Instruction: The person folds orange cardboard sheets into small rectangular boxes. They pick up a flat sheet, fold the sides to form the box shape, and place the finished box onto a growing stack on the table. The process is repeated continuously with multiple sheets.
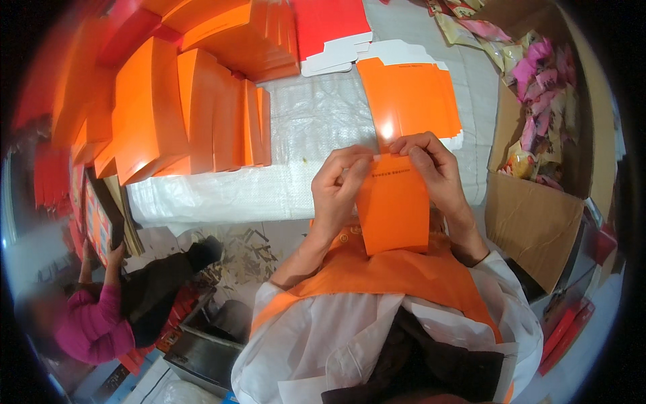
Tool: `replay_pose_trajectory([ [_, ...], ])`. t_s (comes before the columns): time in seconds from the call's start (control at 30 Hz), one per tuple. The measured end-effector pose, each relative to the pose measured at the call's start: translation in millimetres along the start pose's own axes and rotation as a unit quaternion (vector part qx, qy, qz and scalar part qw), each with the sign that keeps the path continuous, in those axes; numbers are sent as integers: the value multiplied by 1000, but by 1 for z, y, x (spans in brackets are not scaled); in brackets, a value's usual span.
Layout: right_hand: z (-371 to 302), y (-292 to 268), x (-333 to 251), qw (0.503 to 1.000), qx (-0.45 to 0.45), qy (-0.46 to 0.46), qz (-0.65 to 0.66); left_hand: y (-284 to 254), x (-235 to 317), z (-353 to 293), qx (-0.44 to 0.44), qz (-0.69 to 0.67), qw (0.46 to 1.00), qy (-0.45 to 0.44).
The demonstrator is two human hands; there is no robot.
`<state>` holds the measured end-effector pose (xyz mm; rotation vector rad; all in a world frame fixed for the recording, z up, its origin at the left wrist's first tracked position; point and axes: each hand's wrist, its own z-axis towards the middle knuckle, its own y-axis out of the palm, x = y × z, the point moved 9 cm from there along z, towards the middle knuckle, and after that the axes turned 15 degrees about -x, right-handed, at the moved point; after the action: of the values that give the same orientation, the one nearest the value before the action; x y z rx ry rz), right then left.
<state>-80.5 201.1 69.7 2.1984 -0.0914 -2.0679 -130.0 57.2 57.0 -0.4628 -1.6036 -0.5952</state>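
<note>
Between my two hands is an orange paper box (pixel 393 209), held upright in front of my apron, its far edge at my fingertips. My left hand (pixel 342 176) pinches its far left corner, and the fingers of my right hand (pixel 431 165) are closed on the far right corner. Just beyond my hands lies a stack of flat orange box blanks (pixel 410 97) with white flaps. Behind it to the left sits a pile of flat red box blanks (pixel 331 30). Whether the held box's end is folded in is hidden by my fingers.
Folded orange boxes (pixel 149 108) stand in rows on the white woven table cover (pixel 303 182) at left. A cardboard carton (pixel 538 222) of pink and yellow wrapped packets (pixel 538 94) is at right. At lower left a person in a magenta top (pixel 97 323) handles a tray. Scraps (pixel 245 259) litter the floor.
</note>
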Motion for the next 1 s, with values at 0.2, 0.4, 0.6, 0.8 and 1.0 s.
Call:
replay_pose_trajectory([
  [0.2,-10,-6,10,999,41,32,-4,3,9,-2,-8,61,996,58],
  [0.4,-9,-1,-8,991,-10,-15,-136,12,13,6,-122,93,986,67],
  [0.6,-7,-11,-45,939,-29,-164,-302,17,29,32,-265,202,941,-53],
  [0.8,-68,-185,-45,604,434,146,-652,-66,7,29,130,0,991,-21],
  [1.0,-90,-249,13,547,496,308,-599,-60,-35,18,114,-119,986,-27],
])
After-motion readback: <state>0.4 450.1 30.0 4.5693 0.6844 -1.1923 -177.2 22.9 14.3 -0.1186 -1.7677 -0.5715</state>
